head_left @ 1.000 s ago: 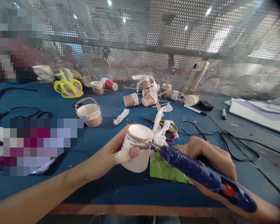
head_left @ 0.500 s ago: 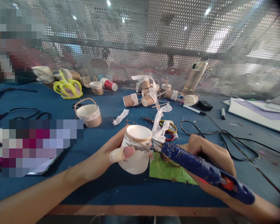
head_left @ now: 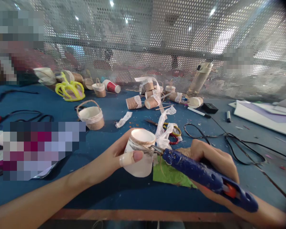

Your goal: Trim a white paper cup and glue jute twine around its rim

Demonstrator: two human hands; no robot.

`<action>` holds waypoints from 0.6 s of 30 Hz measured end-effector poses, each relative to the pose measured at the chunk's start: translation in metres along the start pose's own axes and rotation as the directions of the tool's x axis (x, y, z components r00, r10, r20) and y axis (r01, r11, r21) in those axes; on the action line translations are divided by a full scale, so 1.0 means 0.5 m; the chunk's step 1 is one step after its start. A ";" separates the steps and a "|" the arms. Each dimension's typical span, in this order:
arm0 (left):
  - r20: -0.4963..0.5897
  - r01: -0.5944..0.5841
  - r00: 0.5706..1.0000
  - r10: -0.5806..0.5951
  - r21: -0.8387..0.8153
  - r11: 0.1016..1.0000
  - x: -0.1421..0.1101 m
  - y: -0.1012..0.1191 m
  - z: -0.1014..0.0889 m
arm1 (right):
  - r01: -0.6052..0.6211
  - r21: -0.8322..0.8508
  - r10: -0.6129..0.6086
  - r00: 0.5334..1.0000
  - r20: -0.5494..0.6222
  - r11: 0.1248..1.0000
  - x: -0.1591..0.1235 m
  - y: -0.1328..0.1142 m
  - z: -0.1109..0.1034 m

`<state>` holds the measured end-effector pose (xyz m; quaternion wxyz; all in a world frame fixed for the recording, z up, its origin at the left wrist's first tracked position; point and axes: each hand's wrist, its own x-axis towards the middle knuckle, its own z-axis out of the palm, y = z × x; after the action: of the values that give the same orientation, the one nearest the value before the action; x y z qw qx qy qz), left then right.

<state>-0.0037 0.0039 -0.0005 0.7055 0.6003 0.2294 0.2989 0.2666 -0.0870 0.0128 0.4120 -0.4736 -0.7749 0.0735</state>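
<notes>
A white paper cup (head_left: 140, 165) with twine around its upper part is gripped by my left hand (head_left: 124, 152), thumb across the front. The thumb wears a pale bandage. My right hand (head_left: 214, 160) is wrapped around a blue hot glue gun (head_left: 195, 171). Its metal nozzle points left and meets the cup's side just below the rim, at the twine. Behind the gun lies a roll of twine (head_left: 183, 152), partly hidden, over a green sheet (head_left: 171, 174).
Scissors (head_left: 173, 138) and white lace (head_left: 163, 127) lie beyond the cup. A small twine-wrapped basket (head_left: 91, 118) stands left, several wrapped cups (head_left: 152, 101) at the back. Black cable (head_left: 243, 136) runs along the right. A perforated metal screen (head_left: 138, 41) closes the far side.
The glue gun's nozzle has shifted left and slightly down, onto the cup's front side. My left hand has turned the cup a little, its thumb moving right.
</notes>
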 end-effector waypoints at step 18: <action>0.056 -0.008 0.998 0.013 -0.101 0.995 0.001 0.013 0.006 | -0.076 0.084 0.079 0.996 -0.036 0.994 0.002 0.009 0.004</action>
<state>-0.0023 0.0029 0.0063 0.7395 0.5733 0.1908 0.2967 0.2680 -0.0834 0.0097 0.4432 -0.4873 -0.7440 0.1122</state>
